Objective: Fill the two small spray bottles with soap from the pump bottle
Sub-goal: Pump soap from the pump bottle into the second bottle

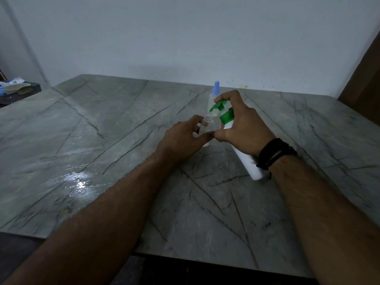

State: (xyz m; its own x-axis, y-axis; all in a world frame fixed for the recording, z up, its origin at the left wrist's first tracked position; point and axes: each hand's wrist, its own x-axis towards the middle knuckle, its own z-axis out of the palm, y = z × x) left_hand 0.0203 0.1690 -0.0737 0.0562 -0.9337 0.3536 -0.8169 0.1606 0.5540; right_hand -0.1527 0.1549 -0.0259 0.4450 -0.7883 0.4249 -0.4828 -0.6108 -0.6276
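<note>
Left hand: the left hand (183,138) holds the open spray bottle (206,125). Its fingers and thumb curl around the sides of the little bottle.
Open spray bottle: it is small and see-through. It has no cap on, so the ring of its neck shows at the top. It stands upright on the table (102,140), between the two hands. Its bottom is partly hidden by the thumb.
Right hand: the right hand (244,128) grips the pump bottle (246,159) near its top. One finger lies over the green pump head (218,105). The other fingers wrap around the neck.
Pump bottle: it is white with a green collar and a green pump. It leans over toward the left, with its bottom end near the right wrist. The green spout points down at the open neck of the little bottle, just above it.
Second spray bottle: the second spray bottle (213,97) stands upright behind the hands. It is clear and has a light blue cap (216,87) on top.
Wristbands: black wristbands (274,153) sit on the right wrist.
Table: it is grey stone with dark lines across it. A shiny wet patch (79,179) shows on the left side, well away from the bottles.
Far left: a dark tray (20,93) with some blurry things sits past the table's corner.
Wall: a plain pale wall (185,38) stands behind the table.
</note>
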